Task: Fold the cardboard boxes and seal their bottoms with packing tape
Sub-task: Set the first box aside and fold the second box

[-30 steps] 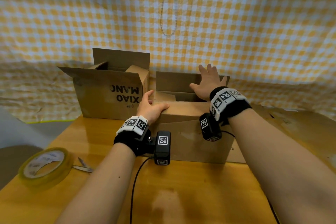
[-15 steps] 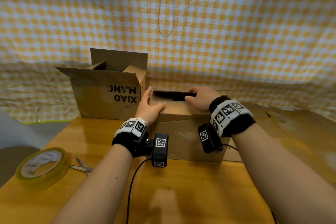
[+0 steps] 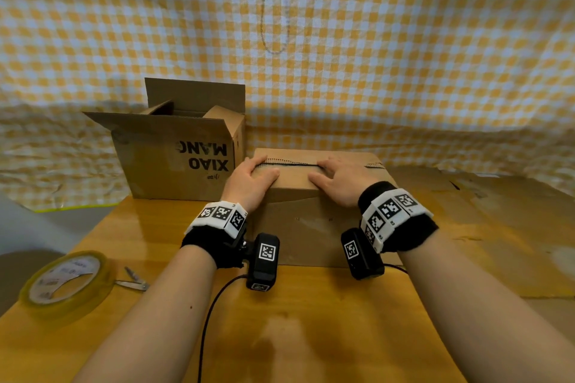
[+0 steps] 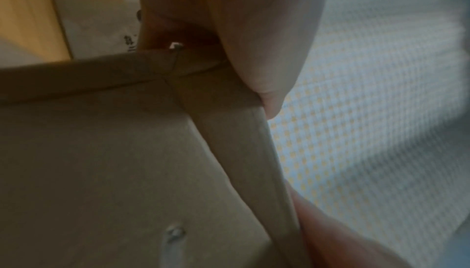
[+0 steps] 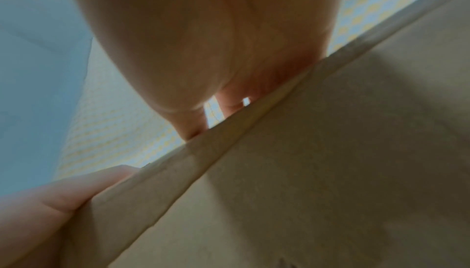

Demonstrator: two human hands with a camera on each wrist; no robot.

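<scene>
A brown cardboard box (image 3: 311, 227) stands in the middle of the wooden table (image 3: 311, 336). Its two top flaps lie folded flat and meet at a dark seam (image 3: 292, 163). My left hand (image 3: 253, 176) rests flat on the near flap at the box's left corner, with the thumb on top. My right hand (image 3: 337, 176) presses on the same flap further right, its fingertips at the seam. The left wrist view shows the left hand (image 4: 241, 31) against the box edge (image 4: 101, 161). In the right wrist view the right hand (image 5: 203, 41) arches over the box's (image 5: 330, 171) top edge.
A second box (image 3: 174, 158), printed XIAO MANG upside down, stands open at the back left, touching the first. A roll of clear tape (image 3: 67, 280) and small scissors (image 3: 133, 280) lie near left. Flat cardboard sheets (image 3: 497, 227) cover the right. Checked cloth hangs behind.
My right hand has brought the far flap down from upright. Both flaps now lie shut, and both hands have settled on top of the box.
</scene>
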